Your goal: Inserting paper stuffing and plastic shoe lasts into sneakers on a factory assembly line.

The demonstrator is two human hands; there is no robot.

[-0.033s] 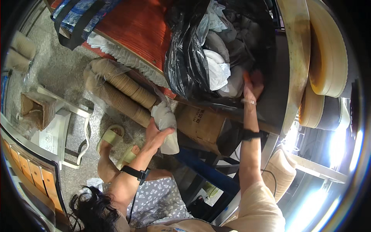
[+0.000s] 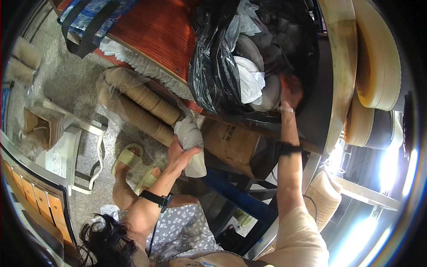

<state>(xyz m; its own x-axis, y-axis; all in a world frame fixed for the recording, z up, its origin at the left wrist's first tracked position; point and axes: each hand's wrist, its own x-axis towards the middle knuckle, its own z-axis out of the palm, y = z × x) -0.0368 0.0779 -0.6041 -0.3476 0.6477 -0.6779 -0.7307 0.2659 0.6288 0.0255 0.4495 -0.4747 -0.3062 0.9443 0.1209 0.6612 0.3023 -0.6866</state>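
Observation:
My left hand [image 2: 179, 155] is closed around a pale grey-white bundle [image 2: 192, 144], tapered and curved, that looks like thin pieces nested together. The bundle hangs just in front of long brown stacks [image 2: 149, 104] of ribbed, nested pieces in clear plastic. My right hand [image 2: 291, 94] is inside a large black plastic bag [image 2: 213, 84], beside a grey rounded bundle [image 2: 268, 95]. Its fingers are shadowed and smeared by motion, so their grip is hidden. White and grey bundles [image 2: 250, 80] fill the bag's opening.
A red wooden board [image 2: 153, 38] lies left of the bag, with a row of pale pieces [image 2: 144, 66] along its edge. Under the bag is a brown carton [image 2: 229, 144]. A white stool [image 2: 66, 151] stands at left; large cream stacks [image 2: 378, 58] are at right.
My right hand has shifted slightly inside the bag, and its fingers look more drawn in. The left hand and its bundle have stayed in place.

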